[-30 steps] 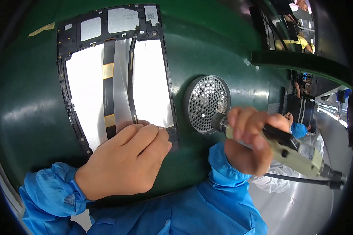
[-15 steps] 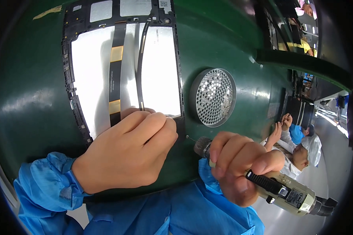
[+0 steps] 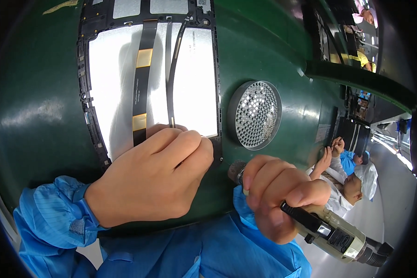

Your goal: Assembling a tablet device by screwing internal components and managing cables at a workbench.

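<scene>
An opened tablet (image 3: 201, 88) lies on the green work surface, its silver inner plate facing up inside a black frame. Two dark ribbon cables run down it, the wider flex cable (image 3: 141, 90) bearing gold patches. My left hand (image 3: 153, 173) rests over the tablet's near end, fingers curled and pressed together; whatever they pinch is hidden beneath them. My right hand (image 3: 282, 199) is wrapped round a beige electric screwdriver (image 3: 343, 236) with a black lever. Its knurled nose (image 3: 237, 171) points at the tablet's near right corner, by a small screw (image 3: 221, 159). The bit is hard to make out.
Right of the tablet stands a round metal dish (image 3: 257, 116) with a grid of small holes. A dark curved bar (image 3: 356, 76) crosses at the upper right. Beyond it, a co-worker in a white cap (image 3: 367, 178) sits at the right.
The tablet has shifted slightly right and away from me, with my left hand on it. The screwdriver has moved a little left, and its nose is now at the tablet's corner.
</scene>
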Motion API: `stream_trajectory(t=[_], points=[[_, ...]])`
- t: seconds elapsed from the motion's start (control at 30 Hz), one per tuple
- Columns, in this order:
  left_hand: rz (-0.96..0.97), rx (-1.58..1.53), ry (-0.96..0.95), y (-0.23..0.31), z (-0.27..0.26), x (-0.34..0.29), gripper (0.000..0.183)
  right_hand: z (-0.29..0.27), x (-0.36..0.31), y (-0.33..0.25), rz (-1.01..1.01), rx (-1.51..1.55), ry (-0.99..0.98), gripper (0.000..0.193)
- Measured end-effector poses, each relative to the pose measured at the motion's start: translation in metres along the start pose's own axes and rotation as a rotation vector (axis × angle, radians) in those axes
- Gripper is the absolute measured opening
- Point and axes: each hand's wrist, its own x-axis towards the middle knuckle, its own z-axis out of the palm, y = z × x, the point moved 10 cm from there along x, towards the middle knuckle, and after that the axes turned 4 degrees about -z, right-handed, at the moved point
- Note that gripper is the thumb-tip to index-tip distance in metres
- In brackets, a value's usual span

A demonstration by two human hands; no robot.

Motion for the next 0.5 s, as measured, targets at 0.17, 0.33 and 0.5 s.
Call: stream_trajectory(t=[0.17,0.33,0.5], points=[[-0.028,-0.034,0.026,-0.0025,-0.0003,0.0000,0.023,0.0002,0.0019,0.0001,-0.011,-0.012,-0.003,0.028],[-0.028,-0.036,0.014,-0.0024,-0.0020,0.0013,0.022,-0.0013,0.0012,-0.0001,-0.043,0.099,-0.006,0.040],[0.022,0.004,0.008,-0.0013,-0.0004,0.0000,0.023,-0.0087,-0.0031,0.0024,-0.045,0.015,0.046,0.030]])
